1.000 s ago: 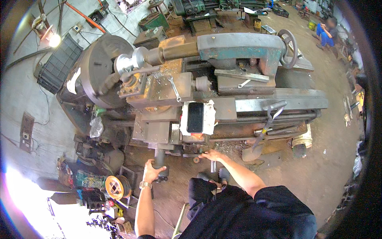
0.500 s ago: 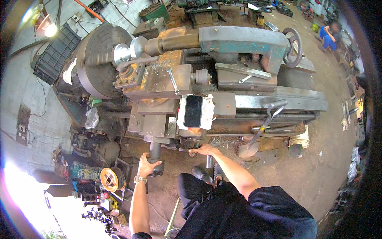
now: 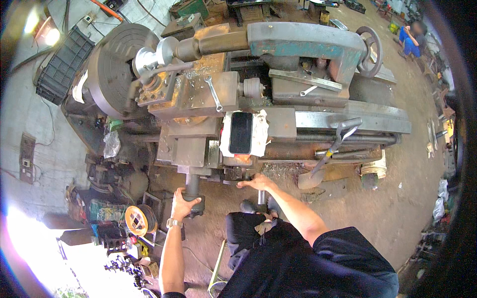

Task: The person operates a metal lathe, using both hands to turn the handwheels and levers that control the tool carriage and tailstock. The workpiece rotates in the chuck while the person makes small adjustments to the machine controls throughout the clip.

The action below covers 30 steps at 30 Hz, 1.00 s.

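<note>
My left hand (image 3: pixel 183 205) is wrapped round the dark handwheel (image 3: pixel 196 204) at the front of the lathe's cross slide. To its right, my right hand (image 3: pixel 258 183) is closed on a lever (image 3: pixel 237 182) low on the lathe's front; the fingertips are partly hidden. A shiny metal workpiece (image 3: pixel 146 62) sits between the large round chuck (image 3: pixel 112 74) and the tailstock (image 3: pixel 303 40). The tool post (image 3: pixel 155 89) stands close by the workpiece. On the carriage lie a spanner (image 3: pixel 213 93) and, over a white cloth (image 3: pixel 260 130), a black phone (image 3: pixel 241 133).
A shovel (image 3: pixel 325 161) leans on the lathe bed at the right, near a white bucket (image 3: pixel 373 169). An orange cable reel (image 3: pixel 136 221) and a black crate (image 3: pixel 64 64) stand at the left. Another person (image 3: pixel 411 40) is crouched far off at the right.
The view has shifted slightly, and the lathe sits a little higher in it. The chuck and workpiece looked smeared before and appear sharper now. Both hands stay at their controls.
</note>
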Each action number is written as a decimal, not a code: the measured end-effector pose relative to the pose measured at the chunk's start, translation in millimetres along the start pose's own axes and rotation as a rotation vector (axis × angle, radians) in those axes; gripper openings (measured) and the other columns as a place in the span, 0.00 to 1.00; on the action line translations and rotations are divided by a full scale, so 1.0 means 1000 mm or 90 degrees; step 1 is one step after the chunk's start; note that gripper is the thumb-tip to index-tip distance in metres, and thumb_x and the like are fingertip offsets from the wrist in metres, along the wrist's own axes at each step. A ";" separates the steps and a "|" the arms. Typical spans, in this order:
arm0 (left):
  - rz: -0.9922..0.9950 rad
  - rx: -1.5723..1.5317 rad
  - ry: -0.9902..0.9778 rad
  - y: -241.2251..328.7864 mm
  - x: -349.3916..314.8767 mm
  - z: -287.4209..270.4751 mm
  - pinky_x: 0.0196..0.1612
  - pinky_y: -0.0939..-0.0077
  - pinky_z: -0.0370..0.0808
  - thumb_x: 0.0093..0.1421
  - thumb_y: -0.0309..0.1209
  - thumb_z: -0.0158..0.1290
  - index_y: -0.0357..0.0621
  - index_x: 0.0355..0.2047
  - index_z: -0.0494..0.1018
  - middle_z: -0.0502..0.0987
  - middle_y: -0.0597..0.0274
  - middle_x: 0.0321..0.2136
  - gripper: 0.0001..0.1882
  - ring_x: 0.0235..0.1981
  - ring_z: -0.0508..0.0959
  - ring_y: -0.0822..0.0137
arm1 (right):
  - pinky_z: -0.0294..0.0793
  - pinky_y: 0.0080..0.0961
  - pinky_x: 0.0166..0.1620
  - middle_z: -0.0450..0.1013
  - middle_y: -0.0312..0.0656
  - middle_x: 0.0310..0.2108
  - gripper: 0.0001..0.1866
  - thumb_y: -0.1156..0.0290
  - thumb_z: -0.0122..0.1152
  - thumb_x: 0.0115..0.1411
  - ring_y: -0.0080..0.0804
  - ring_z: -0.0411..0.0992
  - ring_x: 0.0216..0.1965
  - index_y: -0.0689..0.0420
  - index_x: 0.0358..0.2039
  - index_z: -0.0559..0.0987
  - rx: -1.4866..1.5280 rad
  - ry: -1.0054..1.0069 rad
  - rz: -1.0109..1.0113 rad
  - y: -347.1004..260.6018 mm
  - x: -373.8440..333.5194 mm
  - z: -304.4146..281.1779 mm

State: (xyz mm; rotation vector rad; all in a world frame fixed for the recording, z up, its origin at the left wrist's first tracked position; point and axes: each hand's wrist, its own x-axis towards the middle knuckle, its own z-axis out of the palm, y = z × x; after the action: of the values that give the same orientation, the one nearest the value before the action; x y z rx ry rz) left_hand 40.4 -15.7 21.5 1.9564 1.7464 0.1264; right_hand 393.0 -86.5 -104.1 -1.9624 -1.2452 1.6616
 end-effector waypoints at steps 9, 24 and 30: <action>-0.002 -0.012 0.010 0.001 0.000 0.001 0.59 0.56 0.71 0.41 0.46 0.76 0.35 0.53 0.70 0.75 0.42 0.50 0.44 0.54 0.74 0.45 | 0.73 0.42 0.59 0.78 0.55 0.52 0.49 0.22 0.65 0.44 0.49 0.75 0.56 0.54 0.51 0.81 -0.014 -0.006 -0.045 0.034 0.037 0.018; -0.077 -0.022 -0.057 0.020 0.004 -0.012 0.59 0.58 0.74 0.38 0.48 0.78 0.28 0.57 0.69 0.77 0.35 0.51 0.52 0.54 0.77 0.47 | 0.75 0.40 0.51 0.83 0.40 0.41 0.34 0.28 0.65 0.51 0.40 0.79 0.46 0.47 0.38 0.89 0.033 -0.051 -0.104 0.002 -0.008 -0.013; -0.096 -0.006 -0.081 0.034 0.007 -0.021 0.52 0.63 0.80 0.35 0.49 0.78 0.20 0.54 0.72 0.82 0.35 0.44 0.53 0.46 0.84 0.51 | 0.72 0.44 0.59 0.77 0.58 0.53 0.53 0.19 0.59 0.47 0.54 0.74 0.57 0.54 0.58 0.79 -0.008 -0.061 -0.070 -0.016 -0.024 -0.015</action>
State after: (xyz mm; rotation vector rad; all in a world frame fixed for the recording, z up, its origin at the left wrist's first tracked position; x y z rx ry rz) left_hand 64.5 -4.2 52.4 1.7784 1.7979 -0.0421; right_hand 401.2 -90.4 -73.1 -1.8059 -1.3751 1.7145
